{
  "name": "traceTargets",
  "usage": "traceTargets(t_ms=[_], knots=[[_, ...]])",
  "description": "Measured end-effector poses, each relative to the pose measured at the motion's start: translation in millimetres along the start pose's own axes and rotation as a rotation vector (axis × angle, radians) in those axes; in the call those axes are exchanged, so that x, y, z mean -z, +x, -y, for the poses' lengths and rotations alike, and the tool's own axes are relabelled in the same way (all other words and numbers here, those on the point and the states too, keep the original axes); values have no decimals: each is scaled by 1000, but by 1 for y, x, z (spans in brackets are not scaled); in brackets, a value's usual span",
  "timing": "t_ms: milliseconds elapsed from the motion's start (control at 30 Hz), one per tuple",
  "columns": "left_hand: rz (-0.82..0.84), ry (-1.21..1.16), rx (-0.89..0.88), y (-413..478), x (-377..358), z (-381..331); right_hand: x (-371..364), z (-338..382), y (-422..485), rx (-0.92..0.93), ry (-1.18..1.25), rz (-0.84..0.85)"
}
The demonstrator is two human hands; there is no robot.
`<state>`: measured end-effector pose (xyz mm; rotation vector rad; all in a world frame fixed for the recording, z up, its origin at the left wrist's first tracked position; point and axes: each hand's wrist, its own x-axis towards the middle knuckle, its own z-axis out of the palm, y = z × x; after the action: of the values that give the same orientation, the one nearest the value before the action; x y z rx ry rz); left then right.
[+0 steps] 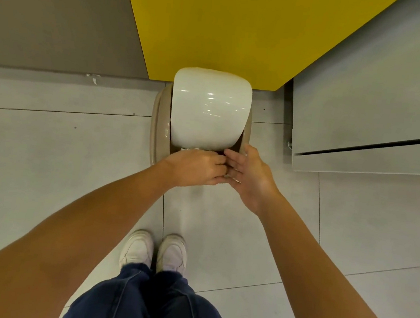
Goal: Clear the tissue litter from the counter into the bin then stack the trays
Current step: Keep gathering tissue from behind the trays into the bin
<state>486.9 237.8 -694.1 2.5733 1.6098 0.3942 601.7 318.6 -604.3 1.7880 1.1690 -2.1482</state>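
Left hand (197, 166) curls round the tissue wad (191, 149) at the near opening of the bin (155, 126), under its tilted white lid (209, 109). Right hand (249, 173) is flat-fingered, pressing alongside. Tissue looks light, soft, crushable — best bunched whole, as scraps may drop.

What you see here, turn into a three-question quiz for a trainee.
1. True or false: the bin stands on a counter.
2. Which hand grips the tissue? A: left hand. B: right hand.
3. Fill in: the bin's lid is ____ in colour.
Key: 1 false, it stands on the floor; 2 A; 3 white.
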Motion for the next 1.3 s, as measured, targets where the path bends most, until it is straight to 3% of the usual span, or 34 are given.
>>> traceTargets(t_ms=[100, 167, 267, 400, 633, 1000, 1167, 1300], knots=[[242, 104, -61, 4, -5, 5, -4, 1, -2, -5, -62, -24], [356, 110, 15, 9, 1, 4, -6, 2, -3, -7, -61, -38], [573, -92, 246, 16, 3, 0, -8, 3, -3, -17, -59, -43], [616, -258, 365, 13, 9, -2, -10, 3, -3, -34, -64, -59], [514, -542, 670, 9, 39, 1, -15, 6, -9, -45, -59, -83], [62, -781, 1061, -26, 143, -15, -42, 31, -78, -35, -145, -40], [-32, -826, 1201, -34, 210, -43, -58, 55, -138, 67, -348, -43], [-146, -845, 1292, -41, 270, -62, -64, 76, -193, 254, -561, -77]])
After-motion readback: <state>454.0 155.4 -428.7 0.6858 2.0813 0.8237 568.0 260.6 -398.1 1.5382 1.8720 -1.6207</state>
